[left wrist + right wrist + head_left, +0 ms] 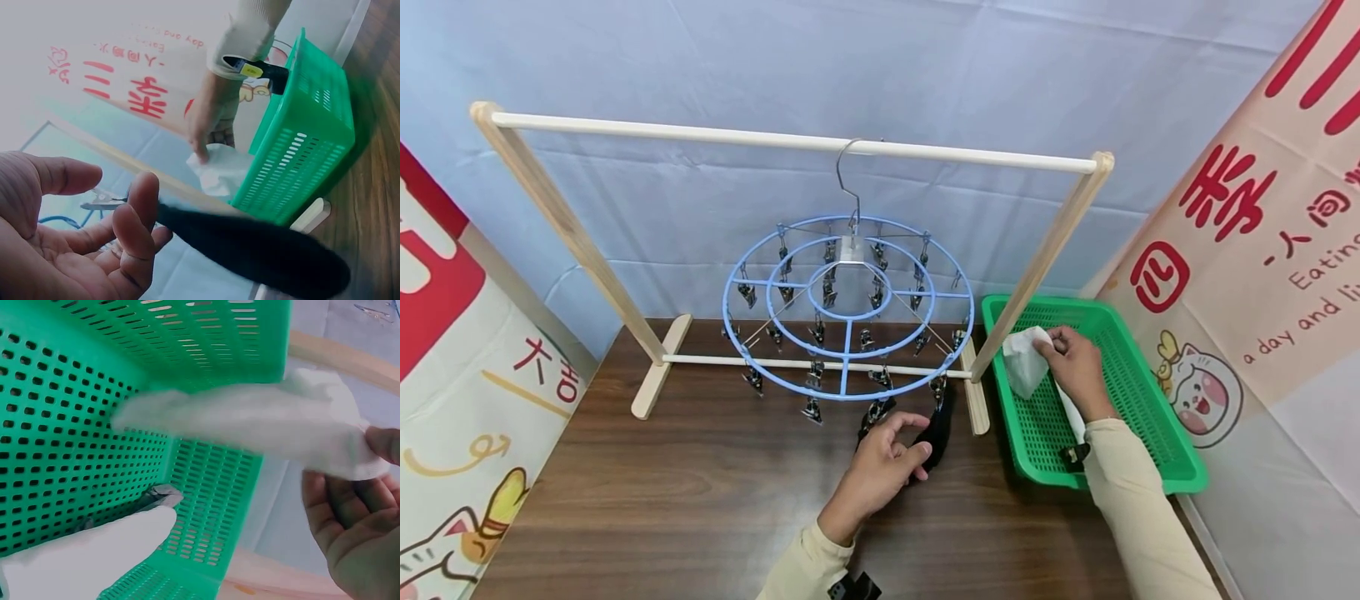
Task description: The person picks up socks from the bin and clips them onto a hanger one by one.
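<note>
My right hand (1077, 371) pinches a white sock (250, 419) by one end between thumb and fingers, over the green basket (1183, 475). The rest of the sock stretches out over the basket in the right wrist view. My left hand (880, 471) is under the front right of a blue round clip hanger (845, 367), its fingers loosely bent and apart from the thumb. Close by it, a black sock (250, 250) hangs from the hanger's clips. In the left wrist view a metal clip (103, 204) shows behind the fingers, and I see nothing gripped there.
The hanger hooks over the white rail of a wooden stand (602, 250). Several dark clips dangle around its rings. Another white sock (94, 556) and a grey cloth item (159, 497) lie in the basket. Printed cloth walls flank the brown table (647, 492).
</note>
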The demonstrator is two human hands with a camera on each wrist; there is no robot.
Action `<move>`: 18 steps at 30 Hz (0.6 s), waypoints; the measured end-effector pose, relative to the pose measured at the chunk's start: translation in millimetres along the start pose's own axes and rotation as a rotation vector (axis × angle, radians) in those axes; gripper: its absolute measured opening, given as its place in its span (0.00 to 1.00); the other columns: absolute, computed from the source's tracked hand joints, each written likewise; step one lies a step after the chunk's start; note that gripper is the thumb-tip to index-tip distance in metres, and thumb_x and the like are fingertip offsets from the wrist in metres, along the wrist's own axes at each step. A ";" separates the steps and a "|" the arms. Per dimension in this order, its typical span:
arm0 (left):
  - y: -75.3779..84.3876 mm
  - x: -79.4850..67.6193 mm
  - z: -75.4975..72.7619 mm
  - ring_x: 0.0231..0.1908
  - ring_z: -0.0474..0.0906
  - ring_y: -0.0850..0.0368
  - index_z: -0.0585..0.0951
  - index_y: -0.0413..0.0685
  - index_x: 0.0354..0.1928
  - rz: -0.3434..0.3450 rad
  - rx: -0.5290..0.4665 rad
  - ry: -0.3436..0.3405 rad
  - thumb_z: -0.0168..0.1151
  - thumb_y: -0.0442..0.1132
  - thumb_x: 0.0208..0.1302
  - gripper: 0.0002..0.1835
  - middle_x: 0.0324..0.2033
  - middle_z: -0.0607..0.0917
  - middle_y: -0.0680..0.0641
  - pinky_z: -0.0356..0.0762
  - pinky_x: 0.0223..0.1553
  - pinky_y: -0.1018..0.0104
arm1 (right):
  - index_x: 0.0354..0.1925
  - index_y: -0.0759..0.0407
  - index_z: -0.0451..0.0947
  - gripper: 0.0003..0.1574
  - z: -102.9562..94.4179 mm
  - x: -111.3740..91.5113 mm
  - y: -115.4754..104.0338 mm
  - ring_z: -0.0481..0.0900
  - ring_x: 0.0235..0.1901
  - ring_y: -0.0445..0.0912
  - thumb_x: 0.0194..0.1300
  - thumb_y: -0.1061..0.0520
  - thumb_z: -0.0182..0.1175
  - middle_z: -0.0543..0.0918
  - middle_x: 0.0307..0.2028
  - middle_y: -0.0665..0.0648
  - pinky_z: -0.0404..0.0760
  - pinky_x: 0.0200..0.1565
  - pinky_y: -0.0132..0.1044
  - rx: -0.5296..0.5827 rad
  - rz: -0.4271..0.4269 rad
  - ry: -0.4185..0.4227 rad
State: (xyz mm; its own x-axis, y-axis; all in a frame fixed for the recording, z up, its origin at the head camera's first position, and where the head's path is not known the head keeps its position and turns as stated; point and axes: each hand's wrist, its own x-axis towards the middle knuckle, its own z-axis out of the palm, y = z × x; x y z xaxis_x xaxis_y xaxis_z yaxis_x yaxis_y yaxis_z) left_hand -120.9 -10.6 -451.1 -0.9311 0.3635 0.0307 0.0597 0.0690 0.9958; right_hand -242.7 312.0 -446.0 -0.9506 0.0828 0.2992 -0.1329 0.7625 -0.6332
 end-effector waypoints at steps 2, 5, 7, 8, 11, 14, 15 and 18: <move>0.5 -1.0 -1.0 0.19 0.77 0.60 0.74 0.35 0.56 0.012 -0.012 -0.008 0.56 0.33 0.68 0.17 0.33 0.84 0.38 0.66 0.17 0.73 | 0.41 0.64 0.75 0.15 0.5 0.5 -3.3 0.51 0.10 0.39 0.70 0.51 0.58 0.61 0.13 0.51 0.56 0.17 0.35 0.012 -0.002 0.036; 0.5 -2.4 -2.3 0.23 0.80 0.53 0.75 0.35 0.54 0.029 -0.077 -0.028 0.56 0.33 0.69 0.14 0.45 0.82 0.41 0.70 0.21 0.73 | 0.45 0.65 0.76 0.17 0.5 1.4 -8.1 0.48 0.09 0.38 0.70 0.51 0.58 0.63 0.10 0.50 0.52 0.14 0.34 0.030 0.013 0.077; 1.8 -3.3 -3.2 0.24 0.81 0.50 0.77 0.35 0.51 0.031 -0.119 -0.039 0.55 0.32 0.69 0.12 0.46 0.82 0.41 0.72 0.22 0.73 | 0.48 0.65 0.78 0.18 0.6 1.7 -11.2 0.48 0.09 0.37 0.69 0.51 0.59 0.66 0.10 0.52 0.52 0.14 0.34 0.046 0.023 0.094; 2.9 -4.1 -3.8 0.24 0.81 0.49 0.77 0.35 0.50 0.029 -0.133 -0.045 0.55 0.32 0.69 0.11 0.45 0.83 0.40 0.72 0.22 0.73 | 0.48 0.65 0.79 0.19 0.4 1.7 -12.5 0.49 0.09 0.37 0.69 0.51 0.59 0.68 0.11 0.55 0.52 0.15 0.34 0.051 0.024 0.101; 6.2 -6.3 -6.2 0.23 0.80 0.52 0.79 0.35 0.47 0.023 -0.137 -0.056 0.54 0.32 0.69 0.10 0.40 0.86 0.41 0.72 0.22 0.73 | 0.48 0.67 0.81 0.20 -0.4 0.6 -16.5 0.50 0.10 0.37 0.70 0.52 0.59 0.76 0.15 0.62 0.53 0.16 0.33 0.072 0.014 0.107; 10.4 -9.8 -9.6 0.23 0.80 0.56 0.80 0.35 0.46 0.030 -0.125 -0.059 0.54 0.33 0.69 0.10 0.39 0.86 0.42 0.73 0.23 0.73 | 0.46 0.68 0.82 0.20 -1.8 -2.3 -20.8 0.58 0.12 0.35 0.70 0.52 0.58 0.82 0.23 0.67 0.57 0.18 0.31 0.098 0.001 0.105; 11.4 -11.1 -10.8 0.23 0.80 0.56 0.80 0.34 0.46 0.036 -0.128 -0.059 0.54 0.32 0.69 0.10 0.39 0.86 0.42 0.73 0.23 0.73 | 0.47 0.69 0.82 0.20 -2.5 -3.6 -22.3 0.60 0.13 0.36 0.70 0.52 0.58 0.83 0.26 0.67 0.58 0.18 0.31 0.119 0.003 0.099; 15.3 -15.8 -14.4 0.23 0.79 0.58 0.79 0.32 0.47 0.049 -0.141 -0.059 0.54 0.32 0.70 0.10 0.40 0.86 0.40 0.72 0.23 0.74 | 0.49 0.70 0.80 0.22 -6.1 -7.6 -27.4 0.71 0.20 0.34 0.71 0.52 0.57 0.86 0.31 0.62 0.66 0.23 0.28 0.206 0.045 0.073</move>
State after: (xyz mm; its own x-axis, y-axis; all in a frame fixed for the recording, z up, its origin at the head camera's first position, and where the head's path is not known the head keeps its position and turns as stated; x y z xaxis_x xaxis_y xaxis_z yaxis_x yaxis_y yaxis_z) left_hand -110.5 -28.7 -435.1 -0.9053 0.4176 0.0781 0.0492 -0.0795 0.9956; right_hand -230.1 294.3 -426.6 -0.9349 0.1658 0.3139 -0.1528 0.6102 -0.7774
